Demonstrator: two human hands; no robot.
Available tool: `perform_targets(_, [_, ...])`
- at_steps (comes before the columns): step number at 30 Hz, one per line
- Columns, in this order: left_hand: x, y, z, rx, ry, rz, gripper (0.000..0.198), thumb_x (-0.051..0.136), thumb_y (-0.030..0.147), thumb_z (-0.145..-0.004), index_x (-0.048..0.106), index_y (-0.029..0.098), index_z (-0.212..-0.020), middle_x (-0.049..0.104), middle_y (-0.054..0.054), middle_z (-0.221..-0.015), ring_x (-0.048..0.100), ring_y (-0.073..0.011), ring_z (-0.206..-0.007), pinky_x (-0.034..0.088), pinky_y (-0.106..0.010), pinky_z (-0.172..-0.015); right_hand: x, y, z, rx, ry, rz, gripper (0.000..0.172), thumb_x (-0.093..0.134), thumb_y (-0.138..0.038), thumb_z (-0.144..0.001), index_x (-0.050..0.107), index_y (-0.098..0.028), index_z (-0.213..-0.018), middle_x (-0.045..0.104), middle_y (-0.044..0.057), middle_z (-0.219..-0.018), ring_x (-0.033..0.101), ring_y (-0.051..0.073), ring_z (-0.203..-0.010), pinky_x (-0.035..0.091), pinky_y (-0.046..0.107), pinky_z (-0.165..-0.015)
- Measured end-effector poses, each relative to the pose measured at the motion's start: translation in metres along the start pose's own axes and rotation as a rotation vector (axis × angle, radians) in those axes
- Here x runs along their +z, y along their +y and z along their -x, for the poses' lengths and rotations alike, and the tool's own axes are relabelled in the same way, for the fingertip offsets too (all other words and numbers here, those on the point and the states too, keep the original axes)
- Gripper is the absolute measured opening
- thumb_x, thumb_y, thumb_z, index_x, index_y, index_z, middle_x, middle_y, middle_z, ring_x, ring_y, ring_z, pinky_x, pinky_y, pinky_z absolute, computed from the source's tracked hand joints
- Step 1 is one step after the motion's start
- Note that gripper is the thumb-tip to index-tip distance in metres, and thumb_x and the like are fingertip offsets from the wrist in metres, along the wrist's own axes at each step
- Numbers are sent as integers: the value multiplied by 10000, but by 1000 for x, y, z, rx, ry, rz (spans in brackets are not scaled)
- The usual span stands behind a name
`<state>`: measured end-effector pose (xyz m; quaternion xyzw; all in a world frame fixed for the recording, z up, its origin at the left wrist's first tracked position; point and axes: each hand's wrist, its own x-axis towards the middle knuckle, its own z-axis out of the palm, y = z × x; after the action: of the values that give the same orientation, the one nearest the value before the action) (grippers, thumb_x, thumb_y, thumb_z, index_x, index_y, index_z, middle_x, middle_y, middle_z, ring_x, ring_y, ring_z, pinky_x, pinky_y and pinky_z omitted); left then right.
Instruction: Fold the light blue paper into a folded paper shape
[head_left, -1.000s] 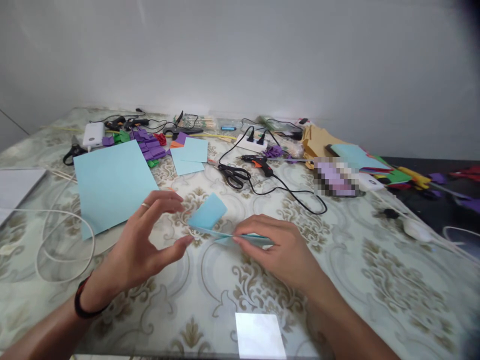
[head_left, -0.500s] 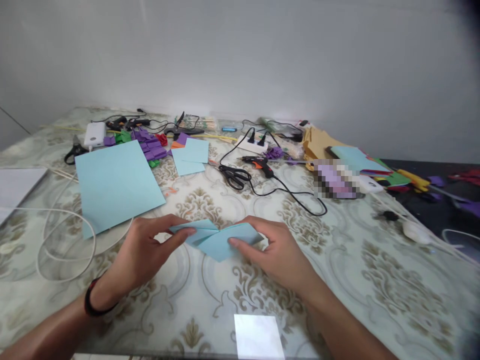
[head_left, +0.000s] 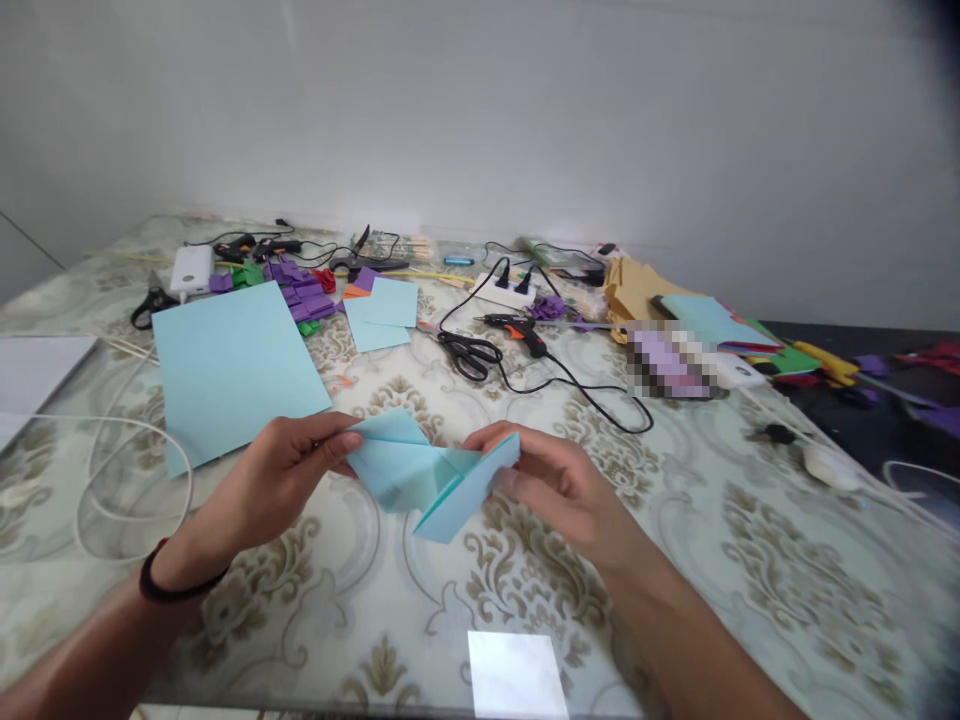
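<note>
Both my hands hold a folded piece of light blue paper (head_left: 409, 470) a little above the patterned table (head_left: 750, 540). My left hand (head_left: 281, 480) pinches its left corner between thumb and fingers. My right hand (head_left: 559, 485) grips its right side, where a flap hangs down toward me. A black band sits on my left wrist.
A large light blue sheet (head_left: 229, 365) lies at the left, two smaller blue pieces (head_left: 379, 310) behind. Black scissors (head_left: 469, 352), a glue gun (head_left: 517, 328) with its cable, a power strip (head_left: 504, 290), purple paper bits (head_left: 300, 290), a white cable loop (head_left: 135, 470) and coloured paper stacks (head_left: 712, 320) surround them.
My left hand closed in and took hold of the paper. Both hands then lifted it off the table and partly unfolded it, one flap now hanging down.
</note>
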<state>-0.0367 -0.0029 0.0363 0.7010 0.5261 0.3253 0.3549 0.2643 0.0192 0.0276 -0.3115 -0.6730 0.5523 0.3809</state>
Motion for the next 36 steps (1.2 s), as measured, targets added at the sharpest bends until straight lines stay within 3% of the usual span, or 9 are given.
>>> perform_targets(10, [4,5,0,15,31,88,318,566,431,-1022,734,207,-870,666,11,-696,603,-141,-649,492,-222,-586,1,10,-3,99,20,-99,213,718,-413,-938,677,-205,-941,666,19,-817,671,163,-701,603,302,-665])
perform_targets(16, [15,7,-1,-54,150,243,325,768,432,-883,693,220,-1118,579,58,-667,386,-58,-461,267,-164,-373,4,15,-2,100,-22,-211,229,739,-431,-918,678,-210,-933,676,38,-893,669,174,-713,597,334,-674])
perform_targets(19, [16,3,0,-26,143,184,414,769,418,-896,655,260,-1262,658,34,-775,431,-53,-460,311,-151,-362,6,15,-3,83,-22,-198,352,739,-539,-887,655,-203,-827,669,72,-991,623,180,-735,538,313,-628])
perform_targets(22, [12,-1,2,114,145,94,657,762,373,-917,479,348,-1509,695,-70,-1282,699,-147,-817,577,-189,-591,5,16,-4,64,-24,-180,441,731,-610,-854,604,-202,-745,663,89,-1022,586,190,-756,468,294,-591])
perform_targets(25, [8,-2,4,238,75,-43,742,768,337,-916,414,380,-1567,535,-96,-1546,618,-267,-1297,644,-285,-866,3,19,-5,56,-10,-194,470,740,-626,-826,564,-205,-714,652,95,-1043,596,208,-788,465,297,-602])
perform_targets(27, [6,-1,5,255,22,-133,635,761,324,-919,518,374,-1504,507,-82,-1570,536,-291,-1405,648,-298,-895,2,21,-5,80,4,-221,485,722,-645,-825,539,-211,-711,656,110,-1088,629,234,-831,506,323,-635])
perform_targets(30, [7,1,4,237,41,-189,412,727,300,-938,668,319,-1346,581,-87,-1465,587,-277,-1350,658,-295,-859,1,21,-5,142,22,-315,495,746,-672,-789,533,-227,-747,675,130,-1172,676,280,-929,573,373,-693])
perform_targets(34, [9,1,1,305,102,-204,218,673,244,-966,747,245,-1171,681,-107,-1286,619,-271,-1303,620,-355,-946,3,15,-4,206,37,-438,387,899,-498,-720,645,-241,-861,696,80,-1225,684,198,-815,604,337,-674])
perform_targets(36, [9,1,0,321,113,-204,198,629,219,-986,765,240,-1129,695,-110,-1270,608,-272,-1317,590,-373,-983,5,13,-4,219,59,-468,319,922,-411,-719,702,-249,-883,722,44,-1140,679,164,-774,606,314,-689])
